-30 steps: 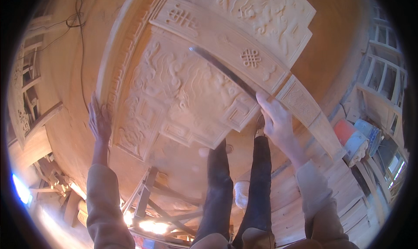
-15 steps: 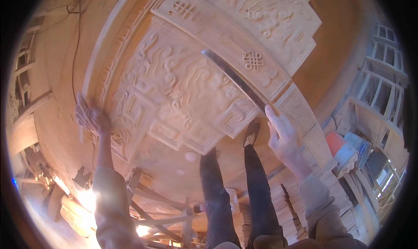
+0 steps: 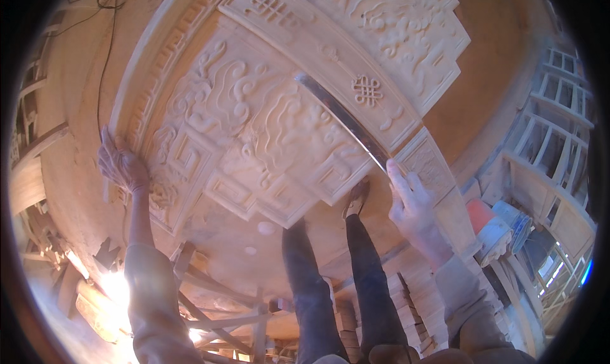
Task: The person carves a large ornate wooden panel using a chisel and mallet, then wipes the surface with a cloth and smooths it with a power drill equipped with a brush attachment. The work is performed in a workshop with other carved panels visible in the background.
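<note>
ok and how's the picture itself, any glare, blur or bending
All in the head view: glare at lower left bleaches the area beside the left sleeve; fisheye bends edges toward the dark rim; the metal tool shows a glint near the right hand; the carved panel looks slightly hazy.

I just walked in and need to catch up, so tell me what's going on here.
A person's right hand grips one end of a long, narrow, dark metal tool. It extends across a large, pale wooden panel with raised carving; whether it touches the surface is unclear. The left hand is at the lower end of the long, pale wooden border with a notched pattern, along the panel's left side.
</note>
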`<state>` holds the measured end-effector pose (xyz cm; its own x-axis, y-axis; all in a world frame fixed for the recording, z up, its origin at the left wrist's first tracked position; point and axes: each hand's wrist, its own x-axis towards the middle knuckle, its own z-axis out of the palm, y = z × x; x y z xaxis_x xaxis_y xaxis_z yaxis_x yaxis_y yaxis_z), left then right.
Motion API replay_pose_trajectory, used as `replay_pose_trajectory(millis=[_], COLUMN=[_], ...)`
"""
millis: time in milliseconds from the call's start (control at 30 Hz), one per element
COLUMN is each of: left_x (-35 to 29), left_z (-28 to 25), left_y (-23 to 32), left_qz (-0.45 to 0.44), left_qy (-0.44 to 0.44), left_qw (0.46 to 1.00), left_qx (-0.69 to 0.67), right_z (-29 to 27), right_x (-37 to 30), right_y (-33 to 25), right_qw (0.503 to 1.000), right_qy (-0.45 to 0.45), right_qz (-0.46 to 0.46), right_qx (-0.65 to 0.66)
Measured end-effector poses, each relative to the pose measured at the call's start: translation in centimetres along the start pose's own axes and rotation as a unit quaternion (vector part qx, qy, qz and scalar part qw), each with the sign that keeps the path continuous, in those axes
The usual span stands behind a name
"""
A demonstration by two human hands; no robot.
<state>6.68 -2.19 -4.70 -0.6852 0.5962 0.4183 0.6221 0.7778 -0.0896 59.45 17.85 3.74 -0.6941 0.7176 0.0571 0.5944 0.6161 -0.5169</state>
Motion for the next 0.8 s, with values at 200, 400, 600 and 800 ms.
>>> replay_pose_trajectory(millis=[200,400,600,800], left_x=[0.1,0.1,0.0,0.0], left_z=[0.0,0.3,0.3,0.4], left_y=[-0.1,-0.4,-0.2,-0.3], left_qz=[-0.003,-0.011,-0.032,-0.020], left_qy=[-0.003,-0.018,-0.035,-0.022], left_qw=[1.000,1.000,0.999,1.000], left_qx=[-0.004,0.007,0.024,0.010], right_z=[0.3,0.1,-0.7,-0.9], right_x=[0.4,0.4,-0.2,-0.6], right_y=[-0.3,0.0,0.9,1.2], right_qw=[0.999,0.987,0.993,0.994], right_qy=[-0.012,-0.117,-0.069,-0.053], right_qz=[-0.002,0.063,0.008,-0.014], right_qx=[-0.032,-0.084,-0.100,-0.098])
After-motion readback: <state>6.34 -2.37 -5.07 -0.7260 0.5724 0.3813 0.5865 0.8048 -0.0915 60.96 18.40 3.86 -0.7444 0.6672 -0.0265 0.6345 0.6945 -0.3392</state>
